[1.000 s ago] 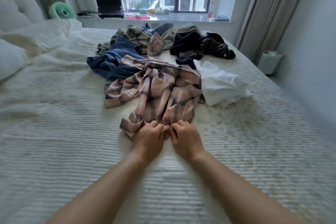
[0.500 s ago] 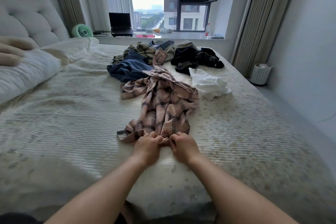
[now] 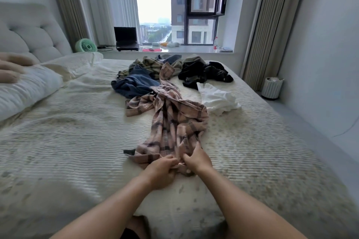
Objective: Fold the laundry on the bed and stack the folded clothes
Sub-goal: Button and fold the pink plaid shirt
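A pink plaid shirt (image 3: 171, 122) lies stretched lengthwise down the middle of the bed (image 3: 68, 141), its near hem bunched. My left hand (image 3: 162, 170) grips that hem from the left with curled fingers. My right hand (image 3: 196, 160) pinches the same hem just to the right. Behind the shirt sits an unfolded pile: a blue garment (image 3: 134, 84), a green plaid garment (image 3: 147, 65), dark clothes (image 3: 204, 72) and a crumpled white garment (image 3: 217, 99).
Pillows (image 3: 29, 91) and a padded headboard (image 3: 33, 31) are at the left. A windowsill holds a green fan (image 3: 86, 45) and a laptop (image 3: 126, 39). A small white bin (image 3: 272, 88) stands on the floor beside the bed's right edge.
Both hands have dragged the plaid shirt toward the near edge of the bed, stretching it out long. My view has pulled back and tilted up, showing more of the room.
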